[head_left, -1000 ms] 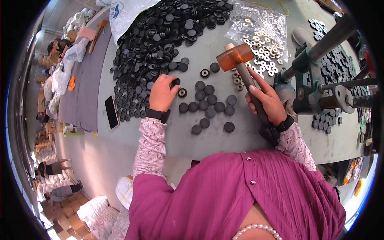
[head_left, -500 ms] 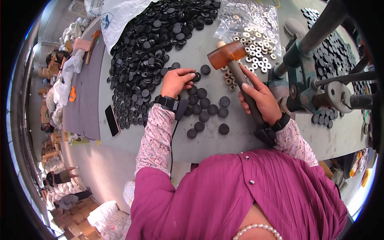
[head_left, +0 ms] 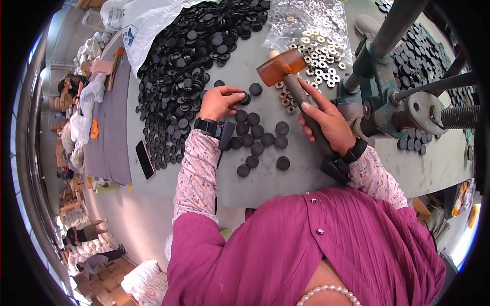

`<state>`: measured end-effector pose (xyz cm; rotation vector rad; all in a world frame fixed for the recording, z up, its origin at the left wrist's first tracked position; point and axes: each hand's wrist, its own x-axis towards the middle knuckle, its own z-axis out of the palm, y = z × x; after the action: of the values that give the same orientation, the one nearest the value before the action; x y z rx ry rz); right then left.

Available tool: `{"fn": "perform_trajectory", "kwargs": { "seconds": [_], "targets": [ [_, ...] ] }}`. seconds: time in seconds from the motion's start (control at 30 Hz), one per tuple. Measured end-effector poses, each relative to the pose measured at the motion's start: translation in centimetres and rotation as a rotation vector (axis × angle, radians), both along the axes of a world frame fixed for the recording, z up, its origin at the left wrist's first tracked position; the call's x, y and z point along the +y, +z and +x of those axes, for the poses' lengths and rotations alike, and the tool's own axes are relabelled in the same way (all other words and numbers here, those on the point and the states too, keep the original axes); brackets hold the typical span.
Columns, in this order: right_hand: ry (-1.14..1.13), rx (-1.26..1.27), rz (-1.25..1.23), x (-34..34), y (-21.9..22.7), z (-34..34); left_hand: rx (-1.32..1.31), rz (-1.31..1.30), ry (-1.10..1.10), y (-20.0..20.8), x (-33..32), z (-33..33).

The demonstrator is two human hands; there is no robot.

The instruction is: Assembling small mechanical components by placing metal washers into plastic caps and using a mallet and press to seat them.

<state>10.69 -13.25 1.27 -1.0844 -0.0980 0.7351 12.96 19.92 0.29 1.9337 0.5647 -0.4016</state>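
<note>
My left hand (head_left: 220, 103) is closed in a pinch on the edge of a small black round cap (head_left: 245, 98), low over the table. My right hand (head_left: 329, 125) grips a mallet (head_left: 282, 68) by its dark handle, with the translucent amber head raised up and to the left. Between my hands several black caps (head_left: 257, 131) lie loosely grouped on the grey tabletop. One single cap (head_left: 255, 88) sits just right of the pinched one. Pale metal ring washers (head_left: 321, 66) are scattered beyond the mallet head, some of them in or on a clear plastic bag (head_left: 286, 25).
A large heap of black caps (head_left: 173, 76) spreads across the far left, beside a white sack (head_left: 133, 38). At the left edge lies a phone (head_left: 145, 159). A green metal press (head_left: 380, 97) stands close to my right hand, with more black caps (head_left: 421, 51) behind it.
The whole view has shifted slightly, moving the table items a little leftward. My left hand still pinches the cap, and my right hand holds the mallet in nearly the same pose.
</note>
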Motion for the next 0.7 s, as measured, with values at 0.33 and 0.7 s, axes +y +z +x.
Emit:
{"fn": "perform_trajectory", "kwargs": {
  "seconds": [0.33, 0.7],
  "targets": [
    [0.000, -0.009, 0.002, 0.4, -0.1, -0.2, -0.013, 0.062, -0.036, 0.8, -0.1, 0.3],
    [-0.001, -0.033, -0.033, 0.3, 0.0, -0.1, -0.463, 0.566, 0.024, 0.8, 8.3, -13.2]
  ]
}}
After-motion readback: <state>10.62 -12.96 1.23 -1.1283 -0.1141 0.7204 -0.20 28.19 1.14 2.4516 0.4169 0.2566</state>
